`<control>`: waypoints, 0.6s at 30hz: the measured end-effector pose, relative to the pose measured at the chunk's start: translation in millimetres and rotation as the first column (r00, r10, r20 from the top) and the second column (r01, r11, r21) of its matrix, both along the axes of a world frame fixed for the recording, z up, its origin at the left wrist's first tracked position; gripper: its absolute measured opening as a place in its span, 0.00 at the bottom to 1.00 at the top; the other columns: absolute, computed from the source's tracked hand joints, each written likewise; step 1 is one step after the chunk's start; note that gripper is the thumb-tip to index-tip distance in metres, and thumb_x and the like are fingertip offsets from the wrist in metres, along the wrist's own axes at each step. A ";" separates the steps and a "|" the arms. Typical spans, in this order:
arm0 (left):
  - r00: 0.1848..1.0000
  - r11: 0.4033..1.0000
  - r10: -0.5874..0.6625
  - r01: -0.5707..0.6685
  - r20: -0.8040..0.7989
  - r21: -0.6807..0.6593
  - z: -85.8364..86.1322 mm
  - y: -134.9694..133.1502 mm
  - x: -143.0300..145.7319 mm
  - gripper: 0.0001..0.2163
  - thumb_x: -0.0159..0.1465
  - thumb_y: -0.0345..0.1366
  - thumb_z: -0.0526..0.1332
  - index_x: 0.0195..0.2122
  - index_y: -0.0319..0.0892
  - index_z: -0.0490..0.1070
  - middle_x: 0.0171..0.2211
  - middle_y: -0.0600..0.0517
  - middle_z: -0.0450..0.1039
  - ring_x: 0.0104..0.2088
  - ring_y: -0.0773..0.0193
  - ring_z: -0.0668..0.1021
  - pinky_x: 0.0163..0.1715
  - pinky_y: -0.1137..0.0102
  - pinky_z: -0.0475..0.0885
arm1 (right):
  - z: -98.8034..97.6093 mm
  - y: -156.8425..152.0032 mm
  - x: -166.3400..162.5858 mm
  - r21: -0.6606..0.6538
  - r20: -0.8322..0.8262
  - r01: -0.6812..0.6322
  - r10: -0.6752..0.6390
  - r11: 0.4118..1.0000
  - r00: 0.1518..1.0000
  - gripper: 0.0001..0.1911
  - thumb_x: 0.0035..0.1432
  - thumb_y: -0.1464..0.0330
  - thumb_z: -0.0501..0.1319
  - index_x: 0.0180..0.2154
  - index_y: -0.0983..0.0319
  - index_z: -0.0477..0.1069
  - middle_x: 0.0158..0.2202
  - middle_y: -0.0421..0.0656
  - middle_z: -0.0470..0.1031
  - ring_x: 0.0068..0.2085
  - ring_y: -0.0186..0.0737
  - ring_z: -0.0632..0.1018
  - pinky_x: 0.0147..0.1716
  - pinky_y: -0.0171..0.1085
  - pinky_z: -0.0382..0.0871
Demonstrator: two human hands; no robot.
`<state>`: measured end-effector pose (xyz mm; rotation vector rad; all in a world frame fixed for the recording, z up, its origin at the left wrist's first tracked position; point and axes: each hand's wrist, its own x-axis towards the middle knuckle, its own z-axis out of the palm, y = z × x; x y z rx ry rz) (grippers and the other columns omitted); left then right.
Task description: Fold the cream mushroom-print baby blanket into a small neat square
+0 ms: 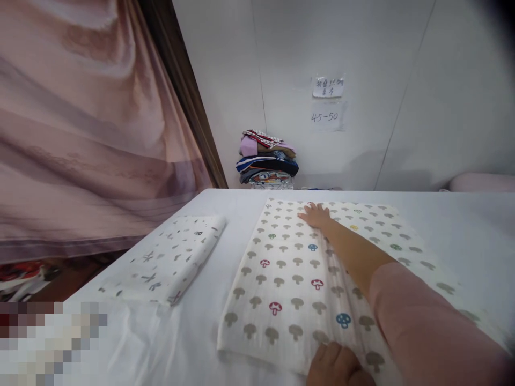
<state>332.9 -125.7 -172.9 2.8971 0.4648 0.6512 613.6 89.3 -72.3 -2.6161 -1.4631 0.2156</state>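
Your right hand (316, 215) lies palm down near the far edge of the cloth (295, 279), its fingers spread apart on the fabric, with the arm in a pink sleeve (434, 327) reaching across from the right. Your left hand (337, 367) is at the cloth's near edge, its fingers curled and close together; you cannot tell from here whether they are clamped on the fabric. The cloth is spread across the middle and right of the white worktop (241, 225), white with rows of grey-beige mushrooms and a few in red, blue, green and yellow; creases run from near to far beside your right arm. To its left, well apart, lies a folded cloth (177, 257) with small dark prints. On the far wall (374, 48), the upper note (328, 87) bears two handwritten lines of Chinese characters, seemingly 折叠织物 above 桌布, while the lower note (329, 117) reads "45-50". Left of the notes and lower stands a pile (267, 161) of fabrics, and a pink curtain (100, 107) hangs at the far left.
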 end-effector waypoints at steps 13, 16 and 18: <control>0.972 0.948 -0.235 0.229 -0.001 -0.222 92.8 13.2 -20.2 0.11 0.51 0.21 0.54 0.31 0.43 0.68 0.33 0.51 0.67 0.35 0.62 0.67 0.35 0.66 0.62 | 3.8 -283.3 24.2 -0.052 0.060 0.141 -0.138 0.989 0.989 0.26 0.60 0.54 0.44 0.58 0.52 0.57 0.63 0.44 0.51 0.63 0.51 0.52 0.57 0.55 0.47; 0.969 0.947 -0.246 0.237 -0.013 -0.215 99.0 14.7 -19.1 0.13 0.51 0.21 0.54 0.33 0.44 0.69 0.35 0.52 0.67 0.37 0.62 0.67 0.38 0.66 0.63 | 18.2 -374.1 37.9 -0.088 0.117 0.407 -0.397 0.909 0.910 0.24 0.57 0.56 0.50 0.54 0.55 0.64 0.58 0.49 0.61 0.59 0.55 0.60 0.53 0.58 0.53; 0.967 0.949 -0.253 0.246 -0.011 -0.196 101.4 15.2 -18.7 0.13 0.52 0.21 0.53 0.34 0.43 0.70 0.35 0.51 0.67 0.38 0.61 0.68 0.39 0.66 0.64 | 28.9 -422.9 34.8 -0.022 0.133 0.516 -0.509 0.857 0.851 0.22 0.56 0.59 0.52 0.51 0.58 0.67 0.54 0.51 0.67 0.56 0.54 0.65 0.52 0.54 0.59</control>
